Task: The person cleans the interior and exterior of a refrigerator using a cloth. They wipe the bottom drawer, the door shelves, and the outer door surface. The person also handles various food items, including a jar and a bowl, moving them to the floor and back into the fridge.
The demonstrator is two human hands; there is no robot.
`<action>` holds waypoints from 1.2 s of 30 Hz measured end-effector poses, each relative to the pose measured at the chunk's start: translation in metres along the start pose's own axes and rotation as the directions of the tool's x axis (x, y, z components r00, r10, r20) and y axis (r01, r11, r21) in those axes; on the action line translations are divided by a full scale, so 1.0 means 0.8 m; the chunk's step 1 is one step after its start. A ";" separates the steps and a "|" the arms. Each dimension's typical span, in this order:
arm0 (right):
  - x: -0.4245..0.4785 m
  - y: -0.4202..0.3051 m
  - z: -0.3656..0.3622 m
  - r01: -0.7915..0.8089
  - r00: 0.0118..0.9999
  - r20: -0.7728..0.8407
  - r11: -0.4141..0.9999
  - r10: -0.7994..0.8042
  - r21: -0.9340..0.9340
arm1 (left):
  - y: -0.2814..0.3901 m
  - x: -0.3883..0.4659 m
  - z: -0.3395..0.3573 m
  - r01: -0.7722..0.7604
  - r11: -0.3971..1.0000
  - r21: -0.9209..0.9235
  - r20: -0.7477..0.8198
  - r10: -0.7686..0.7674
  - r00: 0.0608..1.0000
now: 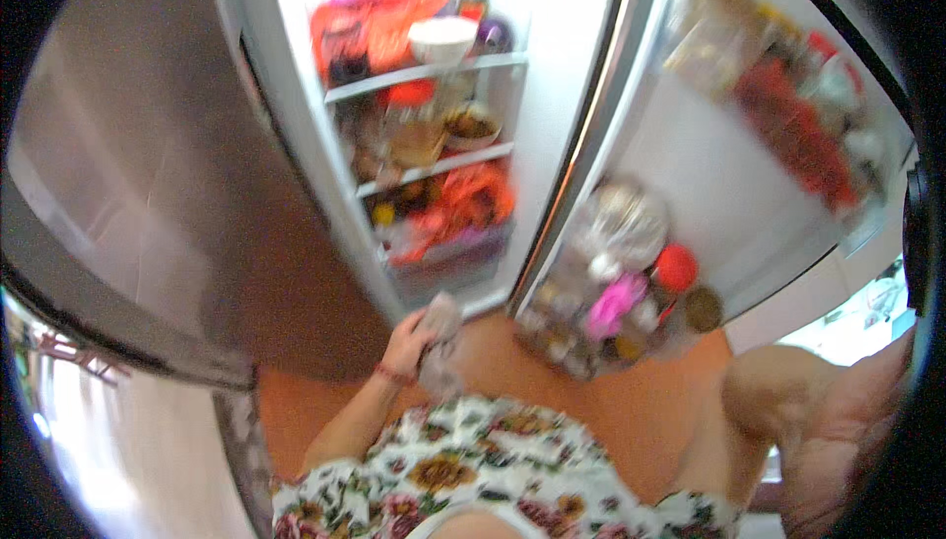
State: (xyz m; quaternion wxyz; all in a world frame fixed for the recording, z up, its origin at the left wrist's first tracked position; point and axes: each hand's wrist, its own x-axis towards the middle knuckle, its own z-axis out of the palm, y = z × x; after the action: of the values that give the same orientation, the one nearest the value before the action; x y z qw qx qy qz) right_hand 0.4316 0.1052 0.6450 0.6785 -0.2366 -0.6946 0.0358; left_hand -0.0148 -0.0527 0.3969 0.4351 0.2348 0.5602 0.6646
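My left hand [406, 347] is closed around a crumpled, translucent plastic bag [441, 317], held low before the open refrigerator. Its lower part hangs beside my wrist, and blur hides what is inside. A red band circles that wrist. At the lower right my bent right arm [768, 391] is blurred, and its hand is out of view. Ahead, the lit refrigerator compartment [562, 44] has a white bowl [443, 38] on its top visible shelf. Below that stands a bowl of brown food [471, 125]. Orange-red plastic bags [477, 199] fill the lower shelf, above a translucent drawer [451, 265].
The open refrigerator door [709, 162] swings out at right. Its lower bin holds jars, a clear bag [624, 221], a red lid [676, 267] and a pink bag [617, 306]. A red packet [794, 132] sits higher up. At left is a dark, shiny panel [148, 155]; below, orange floor [488, 362].
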 end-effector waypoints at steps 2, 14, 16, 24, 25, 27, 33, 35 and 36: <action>-0.005 0.005 -0.014 -0.089 0.995 -0.056 0.996 0.088 -0.026 | 0.041 -0.010 0.002 0.009 0.995 0.100 0.193 -0.029 0.981; -0.020 -0.030 -0.002 -0.088 0.986 -0.148 0.990 0.072 -0.109 | -0.018 -0.101 -0.104 0.128 0.991 -0.048 -0.077 -0.131 0.988; -0.022 -0.029 0.037 -0.067 0.990 -0.127 0.997 0.063 -0.029 | -0.050 -0.077 -0.132 0.090 0.996 -0.016 -0.059 -0.091 0.994; 0.002 -0.081 0.177 0.032 0.999 -0.015 0.979 -0.029 0.202 | 0.015 -0.065 -0.151 0.110 0.992 -0.059 -0.045 -0.112 0.993; 0.005 -0.085 0.197 0.039 0.999 0.006 0.968 -0.042 0.248 | 0.019 -0.056 -0.153 0.055 0.997 -0.060 0.000 -0.055 0.998; 0.013 -0.099 0.228 0.071 0.995 0.044 0.950 -0.089 0.303 | 0.040 -0.041 -0.133 0.001 0.996 -0.087 0.068 0.005 0.998; -0.009 -0.145 0.356 0.026 0.956 0.224 0.816 -0.190 0.578 | 0.157 -0.011 -0.073 -0.222 0.949 -0.222 0.065 0.242 0.968; -0.048 -0.160 0.415 -0.079 0.901 0.359 0.722 -0.243 0.688 | 0.196 -0.002 -0.065 -0.340 0.909 -0.240 0.065 0.365 0.929; -0.070 -0.162 0.431 -0.134 0.852 0.445 0.708 -0.275 0.693 | 0.216 0.006 -0.040 -0.365 0.891 -0.272 0.064 0.395 0.917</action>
State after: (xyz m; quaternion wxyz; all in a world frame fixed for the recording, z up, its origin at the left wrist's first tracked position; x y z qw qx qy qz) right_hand 0.0626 0.0630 0.6144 0.5043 0.0860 -0.7925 0.3321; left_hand -0.0975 -0.0647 0.5517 0.3553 0.3208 0.3869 0.7881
